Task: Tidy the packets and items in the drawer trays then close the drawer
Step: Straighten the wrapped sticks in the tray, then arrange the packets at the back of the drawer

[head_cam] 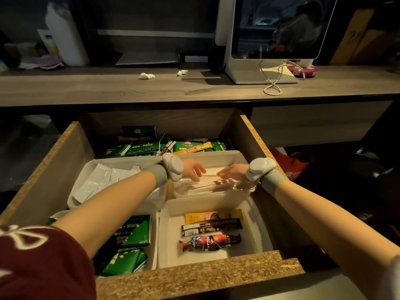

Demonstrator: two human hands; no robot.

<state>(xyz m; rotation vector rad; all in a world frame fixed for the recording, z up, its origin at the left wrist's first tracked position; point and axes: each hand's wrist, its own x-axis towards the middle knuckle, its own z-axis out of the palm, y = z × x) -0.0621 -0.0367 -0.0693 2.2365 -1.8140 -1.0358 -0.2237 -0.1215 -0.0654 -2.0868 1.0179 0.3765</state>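
- The drawer (194,276) stands pulled fully out, its raw chipboard front edge nearest the camera and both side walls flanking the trays closely.
- Near-right tray (257,226): a yellow Nescafé stick (213,217), a dark brown stick (211,229) and a red-and-black packet (211,242) lie in a row, with bare white floor around them.
- Near-left tray (154,241): crowded with green tea packets (135,234), partly under the left forearm.
- Far-left tray (86,172): white sachets (97,180) lie heaped.
- Far-right tray (225,156): the left hand (193,168) and right hand (232,173) meet over it, fingers pinched narrowly on thin wooden stirrer sticks (207,184), which lie in a loose bundle.
- Behind the trays, loose green packets (134,148) and another Nescafé stick (194,148) fill the drawer's back.
- Above, the desk (108,87) edge overhangs; crumpled tissue (146,76) and a monitor (275,29) sit on it.
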